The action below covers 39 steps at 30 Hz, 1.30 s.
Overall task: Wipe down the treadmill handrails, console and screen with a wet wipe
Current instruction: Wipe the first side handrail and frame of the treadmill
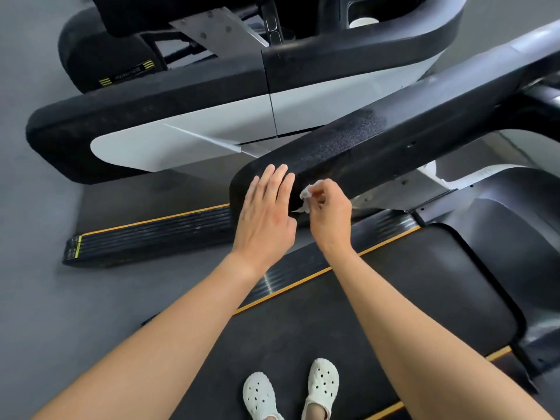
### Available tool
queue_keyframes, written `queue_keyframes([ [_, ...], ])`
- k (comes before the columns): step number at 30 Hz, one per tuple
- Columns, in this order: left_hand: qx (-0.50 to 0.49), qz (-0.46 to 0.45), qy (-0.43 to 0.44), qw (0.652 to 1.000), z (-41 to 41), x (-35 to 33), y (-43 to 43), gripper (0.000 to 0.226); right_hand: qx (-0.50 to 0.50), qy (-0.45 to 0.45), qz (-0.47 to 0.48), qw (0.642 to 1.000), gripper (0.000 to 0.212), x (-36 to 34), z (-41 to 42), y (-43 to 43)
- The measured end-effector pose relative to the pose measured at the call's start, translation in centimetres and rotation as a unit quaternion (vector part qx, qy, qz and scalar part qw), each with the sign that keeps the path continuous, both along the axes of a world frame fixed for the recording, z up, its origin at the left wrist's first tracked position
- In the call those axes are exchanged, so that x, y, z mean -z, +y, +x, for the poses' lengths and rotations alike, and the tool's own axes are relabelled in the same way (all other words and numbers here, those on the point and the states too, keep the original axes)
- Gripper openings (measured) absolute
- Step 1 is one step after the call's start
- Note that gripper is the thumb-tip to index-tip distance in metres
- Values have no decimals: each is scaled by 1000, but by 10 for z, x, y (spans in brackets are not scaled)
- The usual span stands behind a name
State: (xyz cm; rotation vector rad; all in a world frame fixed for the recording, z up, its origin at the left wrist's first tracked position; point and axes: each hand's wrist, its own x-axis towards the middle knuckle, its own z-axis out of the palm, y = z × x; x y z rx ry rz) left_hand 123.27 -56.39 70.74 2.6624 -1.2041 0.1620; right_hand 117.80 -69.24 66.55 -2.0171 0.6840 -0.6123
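We log the left hand (266, 213) flat, fingers straight and close together, laid over the rounded end of the black handrail (348, 144). Just to its right is the right hand (330, 213), fingers curled, pinching a crumpled white wet wipe (305, 196) between thumb and fingertips. The wipe sits at the handrail's near side; whether it touches, we cannot tell. Below both hands we note the treadmill belt (439, 283), with white clogs (322, 381) on it. Beyond the left hand stands a second treadmill (181, 137).
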Motion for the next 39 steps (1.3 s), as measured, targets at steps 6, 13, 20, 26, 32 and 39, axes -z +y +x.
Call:
queue_keyframes([
  [6,9,1,-13,1000,0,8,3,81,114,-113,52,986,17,-27,11,-15],
  [13,21,9,-35,999,1,16,7,84,98,-43,90,990,12,9,6,-11],
  [20,22,9,-57,998,0,24,7,87,92,-78,90,989,10,6,5,-11],
  [26,22,18,-70,997,-3,26,8,86,94,-15,157,983,15,33,2,4],
  [32,17,22,-77,997,-1,30,7,84,74,127,241,959,9,74,11,11],
  [39,22,27,-91,995,2,33,8,85,181,57,317,929,2,70,17,23],
])
